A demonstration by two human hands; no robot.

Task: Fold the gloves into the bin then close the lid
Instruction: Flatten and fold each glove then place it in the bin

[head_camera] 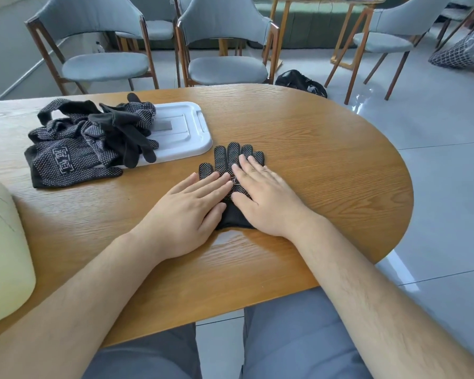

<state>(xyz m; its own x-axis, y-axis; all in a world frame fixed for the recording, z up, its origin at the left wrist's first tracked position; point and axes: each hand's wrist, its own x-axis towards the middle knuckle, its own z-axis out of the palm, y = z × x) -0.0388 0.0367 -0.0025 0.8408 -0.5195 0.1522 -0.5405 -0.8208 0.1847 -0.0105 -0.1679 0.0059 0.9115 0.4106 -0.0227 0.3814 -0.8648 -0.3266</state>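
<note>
Pressed one black knit glove [227, 157] flat against the oval, wood-grained table [326, 165], with the dotted grip side up and the cuff nearest the body. Rested left hand [186, 212] and right hand [266, 198] on it side by side, fingers straight and flat, gripping nothing. Had a loose heap of gloves [74, 149], same dotted knit, further left, draped partly over a white rounded-rectangle plastic lid [184, 127] lying flat. Glimpsed a pale, smooth, rounded container [3, 255] at the left edge. Faced grey padded chairs [225, 64] with wooden frames beyond.

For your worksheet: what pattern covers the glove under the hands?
The glove is black with white dots; head view.
</note>
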